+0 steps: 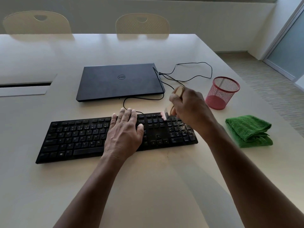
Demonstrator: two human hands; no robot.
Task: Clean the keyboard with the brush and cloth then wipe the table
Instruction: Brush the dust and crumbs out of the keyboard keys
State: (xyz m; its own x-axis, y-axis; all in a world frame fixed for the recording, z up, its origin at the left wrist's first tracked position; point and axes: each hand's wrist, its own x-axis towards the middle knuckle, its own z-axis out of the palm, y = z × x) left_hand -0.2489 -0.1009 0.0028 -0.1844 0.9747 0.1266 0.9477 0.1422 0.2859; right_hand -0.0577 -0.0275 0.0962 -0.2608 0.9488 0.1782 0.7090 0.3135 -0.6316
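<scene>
A black keyboard (79,137) lies across the middle of the pale table (148,186). Specks of dirt cover its number pad at the right end. My left hand (125,132) rests flat on the keys right of centre, fingers straight. My right hand (189,106) grips a small brush (176,92) with a wooden handle. Its pinkish bristles touch the top row of keys above the number pad and look blurred. A folded green cloth (250,130) lies on the table to the right of the keyboard, apart from both hands.
A closed dark laptop (120,81) sits behind the keyboard, with black cables (194,76) looping to its right. A red mesh cup (221,92) stands at the right, close to my right hand. Two chairs (142,24) stand at the table's far edge.
</scene>
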